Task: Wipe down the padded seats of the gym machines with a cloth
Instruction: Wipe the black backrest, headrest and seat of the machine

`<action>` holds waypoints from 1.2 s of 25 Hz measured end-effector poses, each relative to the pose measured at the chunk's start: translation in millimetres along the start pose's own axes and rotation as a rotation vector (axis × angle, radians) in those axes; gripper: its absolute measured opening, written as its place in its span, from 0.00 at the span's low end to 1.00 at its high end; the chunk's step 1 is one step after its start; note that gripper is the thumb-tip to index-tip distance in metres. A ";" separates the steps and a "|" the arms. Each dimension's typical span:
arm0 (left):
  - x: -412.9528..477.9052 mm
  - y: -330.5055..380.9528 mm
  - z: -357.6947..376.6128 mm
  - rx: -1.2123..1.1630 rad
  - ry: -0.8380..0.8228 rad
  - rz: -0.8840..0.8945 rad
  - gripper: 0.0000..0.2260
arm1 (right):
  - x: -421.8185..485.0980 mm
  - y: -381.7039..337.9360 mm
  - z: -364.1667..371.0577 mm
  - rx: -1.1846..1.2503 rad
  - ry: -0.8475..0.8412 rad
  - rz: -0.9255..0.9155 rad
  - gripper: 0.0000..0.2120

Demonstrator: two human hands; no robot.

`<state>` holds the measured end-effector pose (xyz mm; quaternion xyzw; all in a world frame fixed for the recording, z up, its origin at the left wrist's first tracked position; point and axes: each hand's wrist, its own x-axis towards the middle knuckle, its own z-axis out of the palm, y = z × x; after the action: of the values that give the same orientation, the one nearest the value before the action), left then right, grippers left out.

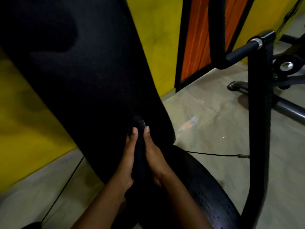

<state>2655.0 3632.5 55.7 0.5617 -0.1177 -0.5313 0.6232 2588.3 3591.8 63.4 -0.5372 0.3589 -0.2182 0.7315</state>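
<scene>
While both hands press flat, these findings stand:
Grip: my left hand [129,156] and right hand [152,156], fingers straight, sandwiching a dark cloth [140,156].
Location: cloth against the back pad [82,71], lower end, above the seat [206,187].
Risk: cloth likely slips; nothing pinches it.
Appearance: cloth black, barely distinguishable from pad.

A single wide-angle view is given, taken from the head and aimed forward and steeply down. The black back pad [79,66] is seen from very close, filling the upper left. The left grip [127,156] and right grip [154,156] are framed low at centre. Beyond the right grip, the grey floor [214,123] and yellow wall [158,30] are taken in, bent by the lens.
</scene>
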 end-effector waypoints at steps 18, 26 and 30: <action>-20.9 222.6 -67.1 0.081 0.795 0.806 0.29 | 64.8 -138.4 130.6 -0.712 0.272 -0.759 0.24; 20.2 249.3 -66.6 0.203 0.843 0.888 0.34 | 148.2 -117.0 152.3 -0.864 0.615 -1.040 0.26; 31.3 217.6 -78.7 0.167 0.905 0.880 0.39 | 159.1 -111.4 154.7 -0.834 0.679 -1.126 0.26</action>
<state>2841.6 3610.3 194.3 0.6763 -0.1035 0.0752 0.7254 2816.2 3540.5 147.7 -0.7730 0.2886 -0.5564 0.0980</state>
